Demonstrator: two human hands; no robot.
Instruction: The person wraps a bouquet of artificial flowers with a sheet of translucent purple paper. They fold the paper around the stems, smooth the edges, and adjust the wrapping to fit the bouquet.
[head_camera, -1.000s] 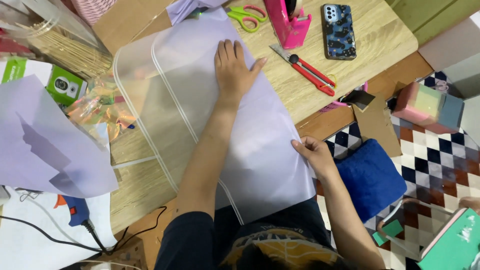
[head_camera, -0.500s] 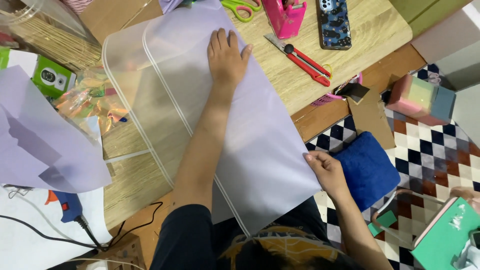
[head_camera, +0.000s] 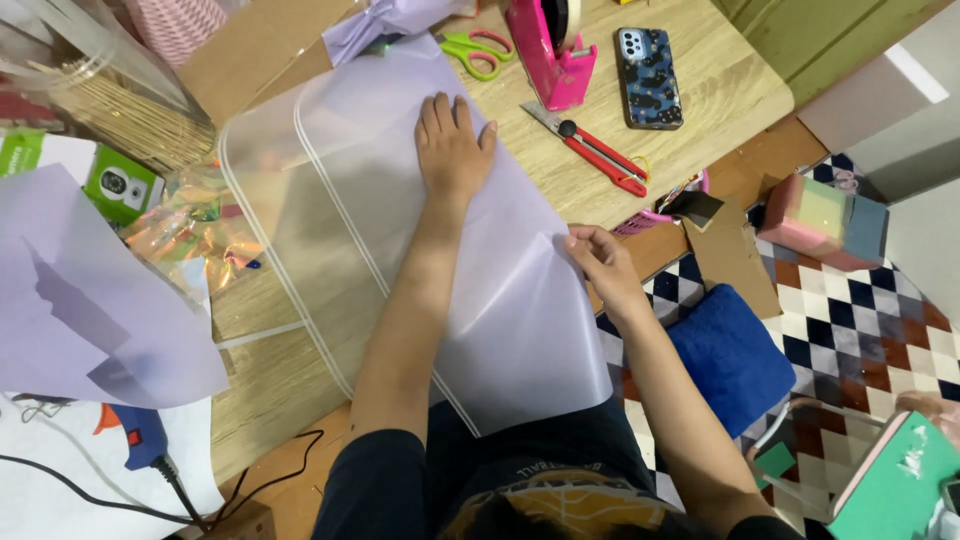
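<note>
Frosted film on pale wood, amid paper, plastic and metal

The translucent sheet (head_camera: 500, 290) looks like matt, frosted plastic film, smooth, with white edge lines; the tabletop (head_camera: 720, 90) beneath is light wood-grain laminate, smooth and matt. The lilac paper (head_camera: 90, 300) is matt and soft-looking. The tape dispenser (head_camera: 555, 50) is glossy pink plastic; the cutter (head_camera: 600, 150) has a dull metal blade and red plastic grips; the scissors (head_camera: 475, 50) have green plastic handles. The phone (head_camera: 650, 75) case shines. The blue cushion (head_camera: 730, 355) is nappy cloth, and the cellophane (head_camera: 190, 235) crinkles with an iridescent gloss.
</note>
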